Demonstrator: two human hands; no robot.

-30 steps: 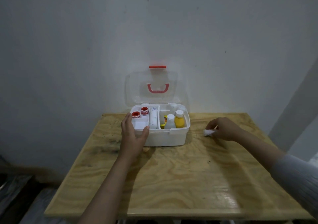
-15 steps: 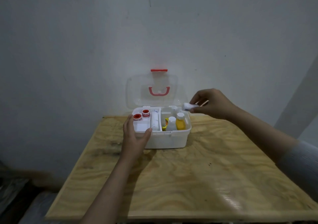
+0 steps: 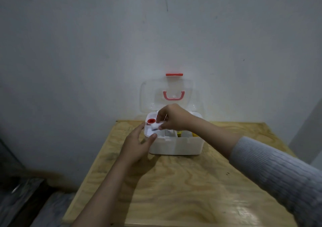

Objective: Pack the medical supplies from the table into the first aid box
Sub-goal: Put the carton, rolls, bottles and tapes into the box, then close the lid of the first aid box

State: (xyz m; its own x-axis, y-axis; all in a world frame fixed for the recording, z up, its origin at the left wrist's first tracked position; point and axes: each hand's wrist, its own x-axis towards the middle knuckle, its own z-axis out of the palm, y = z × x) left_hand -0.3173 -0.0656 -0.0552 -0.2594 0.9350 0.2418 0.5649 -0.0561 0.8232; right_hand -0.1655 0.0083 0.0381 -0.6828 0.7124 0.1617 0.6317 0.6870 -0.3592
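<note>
A pale plywood surface (image 3: 191, 183) with swirling grain stands against a plain grey-white wall (image 3: 87, 52) marked by a few dark streaks high above the hands; a glossy patch of light lies on the wood beneath the right forearm, and dark, blurred clutter sits low on the floor off to the left of the left arm. The white first aid box (image 3: 176, 144) rests near the back edge of the surface, its clear lid (image 3: 167, 96) with a red latch and red handle raised upright against the wall beyond both hands. The left hand (image 3: 137, 144) is spread loosely against the box's left front corner, thumb on the rim, gripping nothing. The right hand (image 3: 172, 117), reaching across from a grey ribbed sleeve (image 3: 278, 171), pinches a small white item (image 3: 155, 126) just above the box's left compartment, beside a red-capped roll (image 3: 151, 121). The forearm hides most of the right compartment, where only a bit of yellow shows.
</note>
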